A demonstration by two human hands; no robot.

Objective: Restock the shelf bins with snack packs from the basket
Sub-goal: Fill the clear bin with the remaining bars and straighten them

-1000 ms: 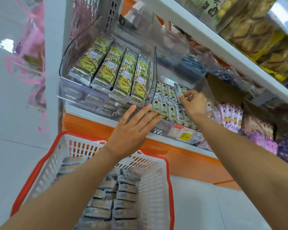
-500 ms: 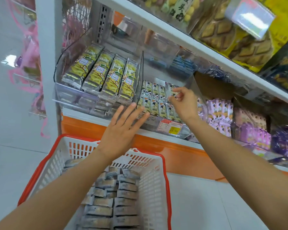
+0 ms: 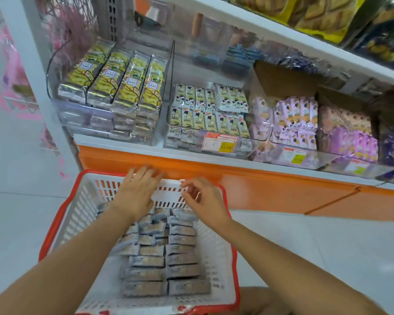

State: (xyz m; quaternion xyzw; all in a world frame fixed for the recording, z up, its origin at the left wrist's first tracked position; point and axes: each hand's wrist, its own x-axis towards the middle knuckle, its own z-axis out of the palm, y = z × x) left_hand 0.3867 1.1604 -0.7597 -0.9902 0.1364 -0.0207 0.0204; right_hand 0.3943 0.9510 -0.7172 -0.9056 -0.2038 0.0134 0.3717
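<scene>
Left hand [image 3: 134, 194] was spread flat over the far rim of the basket [image 3: 55, 223], fingers straight, gripping nothing; right hand [image 3: 206, 200] hung just beside it, fingers loosely bent, nothing seen in them, though blurred; grey snack packs [image 3: 162, 258] lay in rows inside the basket, below the shelf; clear shelf bins [image 3: 77, 119] above held long yellow packs [image 3: 123, 85] and small cream packs [image 3: 205, 110].

A price tag [image 3: 219, 143] on the front of the middle clear bin [image 3: 267, 123] had a yellow patch with a number, too blurry to read. The words on the snack packs [image 3: 208, 110] were too small to read.
</scene>
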